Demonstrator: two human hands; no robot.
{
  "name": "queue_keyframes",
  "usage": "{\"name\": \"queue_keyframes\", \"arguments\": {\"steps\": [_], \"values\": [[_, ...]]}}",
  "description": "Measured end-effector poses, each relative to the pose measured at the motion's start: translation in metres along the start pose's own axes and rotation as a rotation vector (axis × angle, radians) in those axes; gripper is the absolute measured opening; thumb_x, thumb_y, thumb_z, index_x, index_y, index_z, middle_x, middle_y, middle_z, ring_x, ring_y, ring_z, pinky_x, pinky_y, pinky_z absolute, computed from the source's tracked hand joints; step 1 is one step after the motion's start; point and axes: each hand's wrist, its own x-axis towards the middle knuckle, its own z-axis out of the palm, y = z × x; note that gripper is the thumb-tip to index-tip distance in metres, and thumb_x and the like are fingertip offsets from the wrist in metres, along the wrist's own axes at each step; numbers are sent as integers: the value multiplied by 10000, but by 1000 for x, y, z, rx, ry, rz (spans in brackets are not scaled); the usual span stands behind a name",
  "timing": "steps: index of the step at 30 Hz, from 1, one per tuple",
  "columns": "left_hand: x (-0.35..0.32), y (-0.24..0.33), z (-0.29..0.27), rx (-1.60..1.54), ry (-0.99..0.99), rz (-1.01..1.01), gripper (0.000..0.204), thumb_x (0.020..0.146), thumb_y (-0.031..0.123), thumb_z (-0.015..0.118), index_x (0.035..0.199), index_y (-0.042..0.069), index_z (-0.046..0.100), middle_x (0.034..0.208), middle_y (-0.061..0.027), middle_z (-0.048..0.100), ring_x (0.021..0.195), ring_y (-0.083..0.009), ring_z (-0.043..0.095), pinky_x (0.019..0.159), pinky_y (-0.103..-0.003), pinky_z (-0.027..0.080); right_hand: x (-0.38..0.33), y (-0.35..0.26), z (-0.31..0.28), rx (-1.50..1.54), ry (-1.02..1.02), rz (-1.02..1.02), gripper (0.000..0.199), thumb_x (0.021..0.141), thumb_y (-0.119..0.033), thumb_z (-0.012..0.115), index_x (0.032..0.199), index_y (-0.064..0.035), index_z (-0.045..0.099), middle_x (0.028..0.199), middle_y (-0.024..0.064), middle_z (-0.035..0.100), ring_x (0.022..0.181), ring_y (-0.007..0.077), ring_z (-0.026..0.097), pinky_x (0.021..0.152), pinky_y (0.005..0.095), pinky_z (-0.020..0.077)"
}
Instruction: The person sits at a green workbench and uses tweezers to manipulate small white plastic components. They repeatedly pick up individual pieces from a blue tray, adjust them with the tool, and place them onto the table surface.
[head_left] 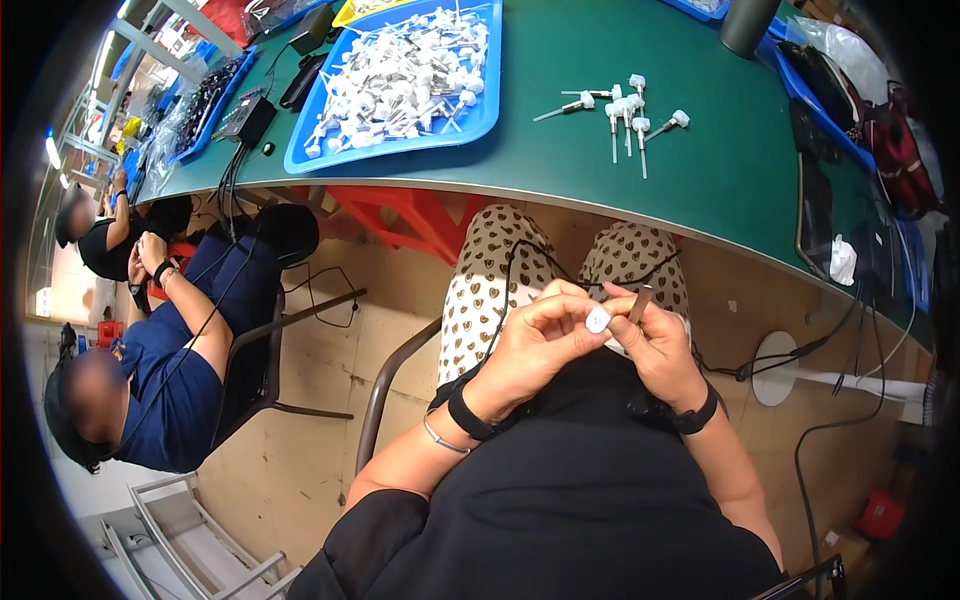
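White plastic cap (597, 320), pinched in left hand (540, 335) off the table's (570, 165) near edge, is probably light, stiff, so grab its rim; right hand (660, 350) pinches a brownish strip (641, 303).

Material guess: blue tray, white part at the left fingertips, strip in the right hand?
Blue tray: likely moulded plastic, semi-gloss; rounded, one-piece-looking rim with a soft sheen.
White part: probably plastic, given its opaque white; finish too small to tell.
Strip: possibly metal, being thin, flat and grey-brown; plastic not ruled out.
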Motion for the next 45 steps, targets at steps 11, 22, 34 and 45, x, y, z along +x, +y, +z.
{"name": "queue_keyframes", "arguments": {"steps": [11,22,34,45], "values": [[-2,-9,-4,440,93,182,164,957,-9,688,1121,-4,684,1123,-88,684,967,-136,674,838,-278,563,-2,-32,-13,402,239,-144,283,1048,-205,612,1198,33,644,1072,94,586,890,158,670,826,319,608],[-1,-8,-4,604,93,351,155,905,-11,738,1054,0,698,1085,-100,698,927,-175,671,767,-291,550,-5,-34,7,-164,197,-291,188,868,8,780,1041,1,708,995,126,751,899,237,739,796,333,592],[0,-8,-3,685,119,431,143,880,-32,750,1013,3,708,1016,-96,710,886,-204,688,743,-308,558,-8,-31,13,-55,253,-75,126,928,-25,740,1043,21,715,945,111,744,822,179,715,730,285,565],[0,-7,-3,650,53,370,81,924,15,732,999,-6,711,985,-107,718,875,-203,701,762,-309,569,-8,-14,4,292,166,35,74,1016,-51,638,1065,4,639,1015,113,716,915,165,702,834,291,573]]}}
